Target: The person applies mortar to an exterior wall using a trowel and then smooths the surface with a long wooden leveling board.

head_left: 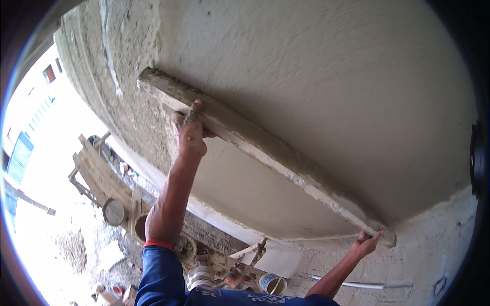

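A long straightedge bar (pixel 286 155), crusted with mortar, lies slantwise against the smooth grey plaster (pixel 347 86) of the wall. Its upper end is at the left and its lower end at the right. My left hand (pixel 190 131), smeared with mortar, grips the bar near the upper end, with the thumb over its face. Close to the lower end, my right hand (pixel 366 244) has its fingers closed on the bar's edge. The undersides of both grips are partly hidden.
Rough, uncoated wall (pixel 115 56) borders the plaster at the left. Below stand a mortar-stained plank structure (pixel 102 171), a round bucket (pixel 114 211) and a white bucket (pixel 273 284). A thin white tube (pixel 357 285) runs along the lower right wall.
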